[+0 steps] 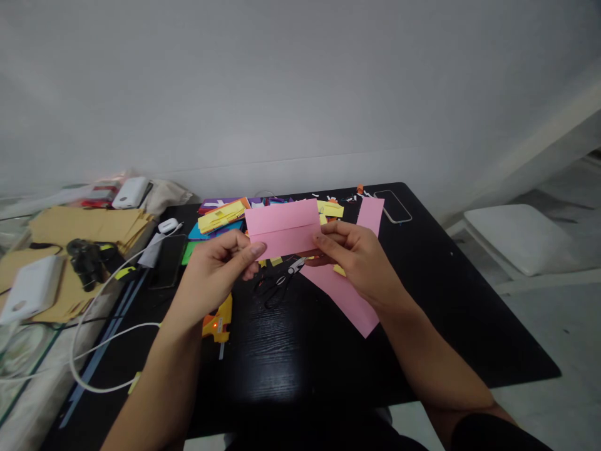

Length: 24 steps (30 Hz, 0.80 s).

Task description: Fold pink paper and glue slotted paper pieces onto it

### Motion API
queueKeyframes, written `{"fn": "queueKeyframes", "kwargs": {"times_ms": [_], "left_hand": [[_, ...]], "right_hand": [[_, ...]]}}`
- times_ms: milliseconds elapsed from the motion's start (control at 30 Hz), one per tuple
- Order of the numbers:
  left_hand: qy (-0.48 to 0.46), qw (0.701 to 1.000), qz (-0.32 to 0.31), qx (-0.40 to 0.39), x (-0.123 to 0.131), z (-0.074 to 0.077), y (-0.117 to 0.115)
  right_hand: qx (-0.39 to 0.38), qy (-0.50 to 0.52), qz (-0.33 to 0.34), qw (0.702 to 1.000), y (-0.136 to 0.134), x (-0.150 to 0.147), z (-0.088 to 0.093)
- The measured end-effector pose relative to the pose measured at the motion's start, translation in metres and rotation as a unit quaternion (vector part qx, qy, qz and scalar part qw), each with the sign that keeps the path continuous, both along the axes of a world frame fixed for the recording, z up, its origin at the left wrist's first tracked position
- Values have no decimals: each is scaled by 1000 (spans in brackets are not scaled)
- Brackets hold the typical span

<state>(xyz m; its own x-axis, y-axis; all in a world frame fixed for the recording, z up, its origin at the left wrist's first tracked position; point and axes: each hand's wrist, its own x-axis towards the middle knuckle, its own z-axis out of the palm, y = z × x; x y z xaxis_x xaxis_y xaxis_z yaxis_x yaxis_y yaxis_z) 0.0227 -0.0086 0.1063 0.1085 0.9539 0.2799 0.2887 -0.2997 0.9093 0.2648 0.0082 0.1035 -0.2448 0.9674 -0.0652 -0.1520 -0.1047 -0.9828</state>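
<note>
one left grip [220, 263] and one right grip [355, 255] pinched the pink paper [284, 219], apparently mid-fold; further creasing called for even pressure.

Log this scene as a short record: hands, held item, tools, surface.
Left hand: grip on the left end of the pink paper
Right hand: grip on its right end
Held item: raised above the table, a line running across it
Tools: scissors; yellow glue gun, orange light on
Surface: black table
</note>
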Motion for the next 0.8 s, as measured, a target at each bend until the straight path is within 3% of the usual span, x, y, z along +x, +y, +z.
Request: {"fn": "queueKeyframes", "kwargs": {"times_ms": [200, 333, 433, 567, 800], "left_hand": [[22, 1000, 17, -9, -7, 2, 1], [0, 997, 62, 38, -10, 3, 1], [64, 994, 69, 58, -5, 0, -1], [91, 996, -1, 24, 6, -6, -5], [52, 996, -62, -32, 8, -9, -5]], "right_hand": [[11, 24, 7, 1000, 3, -1, -8], [88, -61, 30, 994, 3, -3, -15], [154, -147, 70, 974, -1, -5, -16], [206, -210, 101, 950, -6, -6, -12], [240, -173, 72, 953, -6, -5, -12]]}}
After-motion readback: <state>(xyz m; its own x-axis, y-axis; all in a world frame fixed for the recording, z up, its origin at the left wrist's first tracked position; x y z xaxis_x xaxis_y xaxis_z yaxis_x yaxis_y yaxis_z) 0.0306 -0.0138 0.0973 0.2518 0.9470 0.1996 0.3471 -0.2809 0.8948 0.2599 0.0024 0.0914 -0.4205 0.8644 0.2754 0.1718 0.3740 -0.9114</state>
